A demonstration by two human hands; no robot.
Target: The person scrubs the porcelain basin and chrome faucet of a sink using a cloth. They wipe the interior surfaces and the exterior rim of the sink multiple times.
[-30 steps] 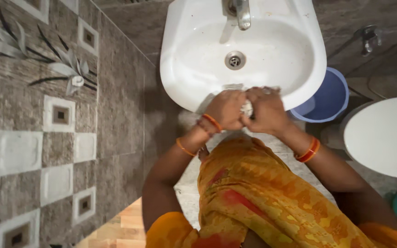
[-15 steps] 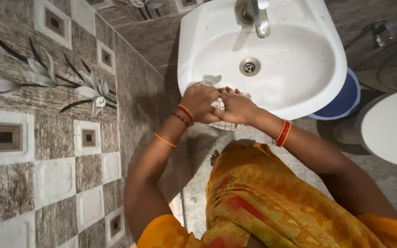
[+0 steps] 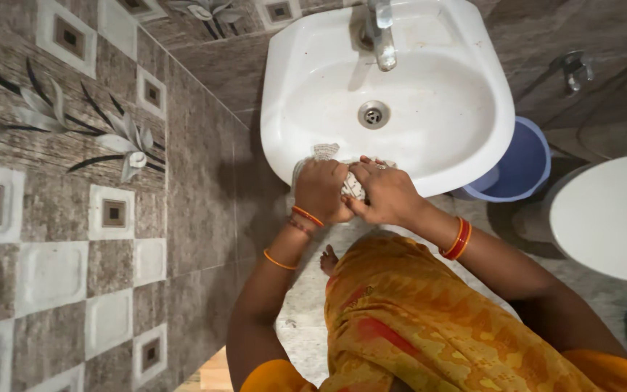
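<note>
Checked woven cloth [image 3: 350,185] bunched in both hands, left hand [image 3: 321,190], right hand [image 3: 386,194], glossy oval basin rim [image 3: 429,174]

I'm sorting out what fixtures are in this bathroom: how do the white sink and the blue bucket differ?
The sink is white, wall-mounted and wide and shallow, with a metal tap and a drain; the bucket is blue, rounder and deeper, sits lower down and is partly hidden under the sink's rim. Both hands hold a cloth at the sink's front edge, while the bucket is untouched. Both are open-topped.
</note>
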